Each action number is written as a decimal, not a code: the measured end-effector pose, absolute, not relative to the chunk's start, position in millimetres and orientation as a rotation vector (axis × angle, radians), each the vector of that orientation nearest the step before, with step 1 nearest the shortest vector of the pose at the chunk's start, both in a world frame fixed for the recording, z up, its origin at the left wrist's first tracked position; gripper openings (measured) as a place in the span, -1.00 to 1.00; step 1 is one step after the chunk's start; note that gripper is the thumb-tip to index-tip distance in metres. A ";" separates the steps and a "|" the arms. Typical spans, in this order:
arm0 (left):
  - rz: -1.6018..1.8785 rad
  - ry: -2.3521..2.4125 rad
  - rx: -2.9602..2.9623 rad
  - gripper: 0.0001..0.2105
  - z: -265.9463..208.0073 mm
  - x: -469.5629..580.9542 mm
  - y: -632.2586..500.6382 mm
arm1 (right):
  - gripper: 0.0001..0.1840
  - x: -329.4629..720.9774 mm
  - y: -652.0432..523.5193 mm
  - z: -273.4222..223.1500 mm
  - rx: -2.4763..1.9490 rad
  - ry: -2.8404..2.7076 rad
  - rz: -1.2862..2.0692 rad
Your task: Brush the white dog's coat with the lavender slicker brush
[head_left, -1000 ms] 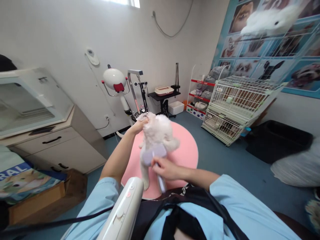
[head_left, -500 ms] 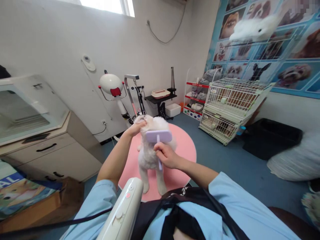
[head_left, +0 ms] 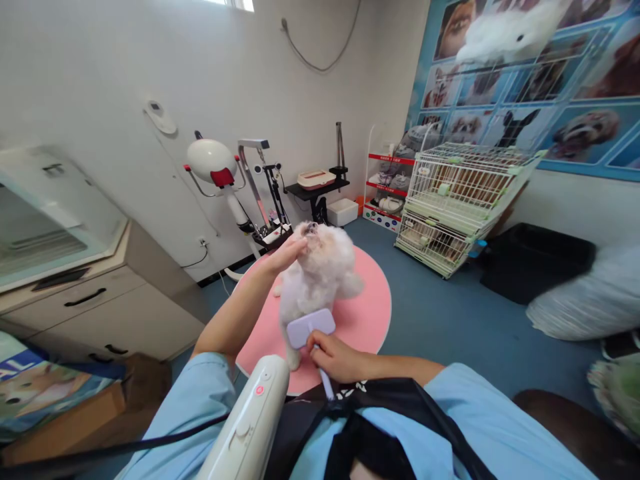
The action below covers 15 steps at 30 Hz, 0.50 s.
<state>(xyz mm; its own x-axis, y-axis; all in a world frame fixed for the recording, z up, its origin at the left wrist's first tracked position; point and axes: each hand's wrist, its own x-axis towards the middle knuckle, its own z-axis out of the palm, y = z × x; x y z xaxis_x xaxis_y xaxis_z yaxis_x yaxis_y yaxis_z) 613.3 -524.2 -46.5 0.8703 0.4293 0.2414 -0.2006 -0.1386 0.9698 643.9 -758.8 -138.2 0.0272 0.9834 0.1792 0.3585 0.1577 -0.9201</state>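
A white fluffy dog [head_left: 305,290] stands on a round pink table [head_left: 367,307], its head tilted up and turned. My left hand [head_left: 289,255] rests against the side of its muzzle with the fingers stretched out; the fingertips are partly lost in the fur. My right hand [head_left: 333,357] is closed around the handle of a lilac slicker brush [head_left: 313,325]. The brush head lies low, at the dog's chest and front leg, its back facing me. Whether the pins touch the coat is hidden. A cream hair dryer [head_left: 245,427] juts up before my chest, left of the brush.
Beyond the table stand a white dryer on a stand [head_left: 210,160], a metal grooming arm [head_left: 250,153] and a black side table [head_left: 320,190]. A wire cage [head_left: 465,187] and a black bin [head_left: 543,267] are right; a drawer cabinet [head_left: 110,293] is left.
The brush has moved down from beside the dog's head to its chest, carried by my right hand. The dog's head has turned, and my left hand's fingers have straightened against its muzzle.
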 end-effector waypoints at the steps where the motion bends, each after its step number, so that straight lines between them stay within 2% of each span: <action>1: 0.504 0.143 1.584 -0.37 -45.6 616.1 -525.1 | -0.91 644.5 -760.8 -139.8 -1.339 -1.507 0.867; 6: 0.341 0.042 1.728 -0.30 -38.5 638.3 -526.3 | -0.94 656.5 -757.1 -143.2 -1.399 -1.392 0.389; 11: 0.201 -0.160 1.948 -0.28 -30.9 680.7 -527.7 | -0.94 653.3 -755.1 -154.4 -1.481 -1.499 0.586; 15: -0.040 -0.218 1.963 -0.39 -33.1 723.5 -528.7 | -0.94 669.7 -743.5 -148.0 -1.499 -1.300 0.396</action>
